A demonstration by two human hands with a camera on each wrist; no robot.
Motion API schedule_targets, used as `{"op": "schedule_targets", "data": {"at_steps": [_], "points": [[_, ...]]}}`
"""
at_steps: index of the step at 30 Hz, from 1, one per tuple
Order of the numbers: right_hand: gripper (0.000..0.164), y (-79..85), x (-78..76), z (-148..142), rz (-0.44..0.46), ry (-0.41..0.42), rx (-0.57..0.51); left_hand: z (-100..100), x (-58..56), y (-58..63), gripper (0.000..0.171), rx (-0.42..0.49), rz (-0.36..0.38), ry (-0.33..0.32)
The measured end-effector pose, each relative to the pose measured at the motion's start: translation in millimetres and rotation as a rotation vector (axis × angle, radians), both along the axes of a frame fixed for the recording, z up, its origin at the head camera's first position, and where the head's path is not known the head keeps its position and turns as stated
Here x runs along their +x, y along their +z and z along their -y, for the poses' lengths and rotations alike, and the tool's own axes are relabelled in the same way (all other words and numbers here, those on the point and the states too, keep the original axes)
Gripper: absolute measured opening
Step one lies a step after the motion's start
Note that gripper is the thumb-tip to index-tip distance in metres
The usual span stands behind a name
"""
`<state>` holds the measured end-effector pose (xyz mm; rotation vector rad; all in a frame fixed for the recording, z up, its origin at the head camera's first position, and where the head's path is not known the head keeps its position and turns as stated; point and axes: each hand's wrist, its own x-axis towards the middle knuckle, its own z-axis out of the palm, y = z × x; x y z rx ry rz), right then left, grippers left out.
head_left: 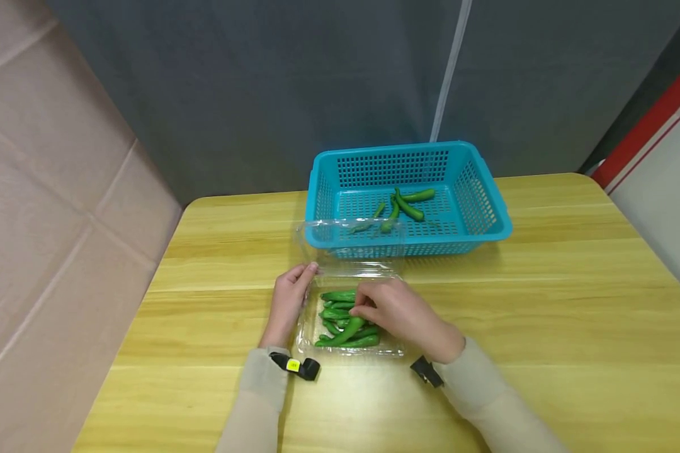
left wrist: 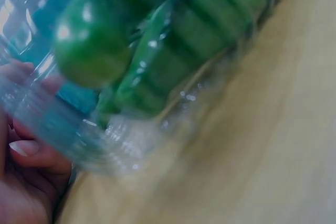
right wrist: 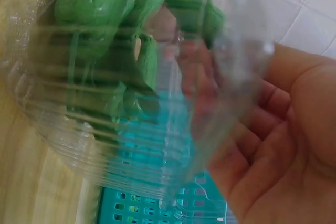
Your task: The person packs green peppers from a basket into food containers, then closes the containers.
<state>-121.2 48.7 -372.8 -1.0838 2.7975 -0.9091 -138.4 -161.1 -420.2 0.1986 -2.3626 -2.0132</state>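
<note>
A clear plastic clamshell box [head_left: 303, 336] lies on the table with its lid folded back. Several green peppers [head_left: 367, 341] lie side by side in it. My left hand [head_left: 288, 302] grips the box's left side near the hinge; in the left wrist view, the thumb [left wrist: 39, 156] lies against the clear wall. Over the box, my right hand [head_left: 396, 311] pinches the upper end of a curved green pepper [head_left: 348, 330], which slants down to the left over the others. Its fingers show partly through the blurred plastic [right wrist: 231, 93] in the right wrist view.
Behind the box stands a blue perforated basket [head_left: 493, 195] with several green peppers [head_left: 410, 207] inside. The transparent lid [head_left: 351, 251] overlaps the basket's front left in the head view. A dark grey panel [head_left: 260, 94] rises behind the wooden table [head_left: 572, 302].
</note>
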Motion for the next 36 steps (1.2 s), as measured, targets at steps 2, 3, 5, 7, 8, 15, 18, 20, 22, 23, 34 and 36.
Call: {"op": "schedule_targets", "data": {"at_steps": [2,3,5,7,8,15,18,20,22,23,34,36], "points": [[0.013,-0.4,-0.5,-1.4,0.023,0.009,0.019,-0.1,-0.3,0.0,0.034,0.002,0.0,-0.004],[0.012,-0.4,-0.7,-2.2,0.034,0.013,0.032,0.0,-0.4,-0.1,0.035,0.001,0.002,-0.006],[0.011,-0.6,-1.3,-3.5,0.052,0.023,0.057,0.0,-0.7,-0.3,0.036,-0.001,0.004,-0.011],[0.009,-0.6,-1.6,-4.7,0.065,0.035,0.07,0.0,-0.8,-0.4,0.037,-0.001,0.005,-0.015],[0.008,-0.5,-1.7,-5.1,0.07,0.04,0.077,0.1,-1.0,-0.5,0.037,-0.002,0.006,-0.015],[0.007,0.4,-1.0,-7.6,0.137,0.071,0.172,-0.5,-0.4,-0.7,0.033,0.003,0.0,0.001],[0.008,-0.6,-1.1,-7.9,0.145,0.078,0.201,-0.4,-0.2,-1.0,0.032,0.008,-0.003,0.002],[0.007,-1.6,-1.4,-7.7,0.141,0.082,0.201,-0.2,-0.4,-1.0,0.033,0.01,-0.002,0.0],[0.006,-2.4,-1.7,-7.2,0.134,0.085,0.195,-0.1,-0.5,-1.1,0.033,0.01,-0.002,-0.003],[0.005,-2.6,-1.8,-7.0,0.129,0.086,0.192,0.1,-0.5,-1.1,0.034,0.007,-0.001,-0.004],[0.01,-2.4,-2.6,-7.6,0.109,0.087,0.182,0.3,-1.6,-2.4,0.036,0.009,0.001,-0.013],[0.011,-2.3,-2.5,-7.6,0.108,0.088,0.179,0.3,-1.0,-2.4,0.035,0.009,0.002,-0.009]]}}
